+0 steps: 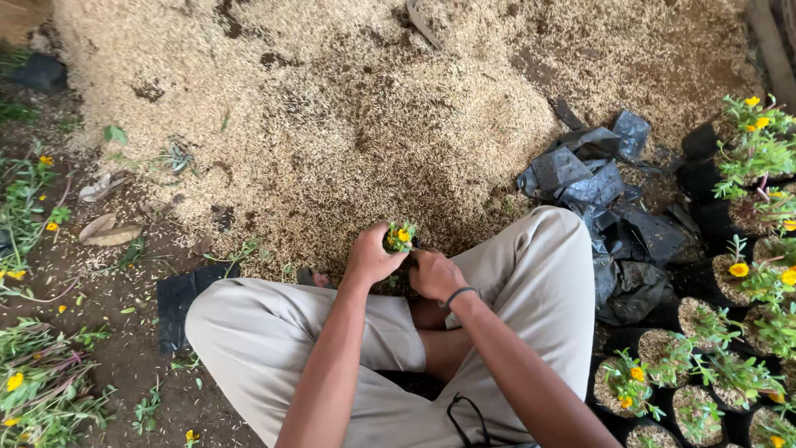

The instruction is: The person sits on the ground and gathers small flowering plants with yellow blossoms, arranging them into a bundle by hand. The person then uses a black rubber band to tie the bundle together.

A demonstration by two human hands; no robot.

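fingers of left hand [371, 255] curl round a small yellow-flowered seedling [400, 236]; right hand [434, 275] clasps just below it, grip partly hidden. seedling sits between knees. far: husk pile [348, 108]. right: black grow bags [593, 178], potted seedlings [730, 332].

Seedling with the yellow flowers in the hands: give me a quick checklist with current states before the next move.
1. Seedling held: ok. The left hand is closed around it, leaves and flowers showing above the fingers.
2. Second hand in support: ok. The right hand is pressed in beside it, low at the base.
3. Bag around the roots: cannot tell, both hands hide it.
4. Husk pile close by: ok, it lies directly in front of the knees.
5. Spare black bags within view: ok, heaped on the right.
6. Finished pots kept apart: ok, grouped at far right, not touching the hands.
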